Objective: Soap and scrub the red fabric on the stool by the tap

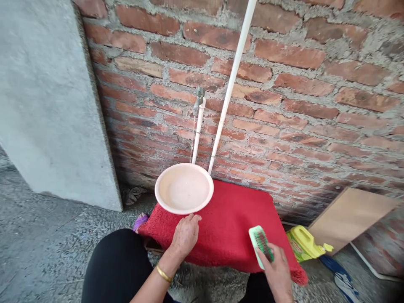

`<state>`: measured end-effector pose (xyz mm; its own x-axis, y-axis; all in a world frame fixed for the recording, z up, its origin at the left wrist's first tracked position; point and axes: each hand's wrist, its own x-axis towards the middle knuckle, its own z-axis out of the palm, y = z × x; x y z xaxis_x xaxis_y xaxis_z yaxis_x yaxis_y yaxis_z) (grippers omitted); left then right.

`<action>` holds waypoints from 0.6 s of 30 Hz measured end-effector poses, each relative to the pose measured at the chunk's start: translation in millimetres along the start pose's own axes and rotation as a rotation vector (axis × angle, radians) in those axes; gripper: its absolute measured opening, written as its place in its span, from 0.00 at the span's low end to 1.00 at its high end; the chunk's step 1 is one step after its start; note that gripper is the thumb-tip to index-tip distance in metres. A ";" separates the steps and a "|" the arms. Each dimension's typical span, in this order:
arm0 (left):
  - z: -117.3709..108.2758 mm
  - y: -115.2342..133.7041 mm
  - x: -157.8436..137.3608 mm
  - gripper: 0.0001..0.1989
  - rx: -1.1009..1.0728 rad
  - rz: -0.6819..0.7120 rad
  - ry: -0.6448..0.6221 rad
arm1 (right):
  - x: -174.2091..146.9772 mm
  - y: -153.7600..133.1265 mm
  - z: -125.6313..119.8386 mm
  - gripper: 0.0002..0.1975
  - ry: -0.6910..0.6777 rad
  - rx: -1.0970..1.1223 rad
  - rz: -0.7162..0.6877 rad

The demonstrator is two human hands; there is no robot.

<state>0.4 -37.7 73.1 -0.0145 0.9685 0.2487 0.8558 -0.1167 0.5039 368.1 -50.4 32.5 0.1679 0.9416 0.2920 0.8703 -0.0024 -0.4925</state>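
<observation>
In the head view, my right hand (277, 269) grips a light-green scrubbing brush (257, 235) by its lower end. Its dark green and reddish bristles face sideways, above the right part of a red cloth (238, 210). My left hand (186, 233), with a gold bangle on its wrist, is over the cloth's front left part. Its fingers point forward, loosely bent and holding nothing visible, close to the near rim of a pale pink basin (183, 209). Whether the fingertips touch the rim I cannot tell. A thin stream of water falls from the tap (198, 101) toward the basin's back edge.
A brick wall (284, 101) closes off the back, with a white pipe (233, 71) along it. A grey slab (59, 105) leans at left. On the right are a yellow jug (303, 244), a tan board (350, 214) and blue slippers (339, 271). A purple slipper (139, 222) shows at left.
</observation>
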 end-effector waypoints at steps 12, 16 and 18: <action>-5.3 -3.6 -6.6 0.16 -0.078 0.116 0.156 | 0.5 -225.7 93.6 0.11 -0.414 -0.092 -0.458; -4.3 5.5 -5.5 0.15 -0.053 0.169 0.097 | 1.3 -228.1 101.0 0.12 -0.400 -0.176 -0.487; -2.4 6.9 -5.7 0.15 -0.026 0.175 0.079 | 6.3 -224.3 99.4 0.10 -0.386 -0.203 -0.479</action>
<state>5.1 -44.5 77.1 0.0918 0.9129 0.3977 0.8351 -0.2881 0.4686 127.9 -10.4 63.3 -0.4062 0.9075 0.1068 0.8841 0.4199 -0.2052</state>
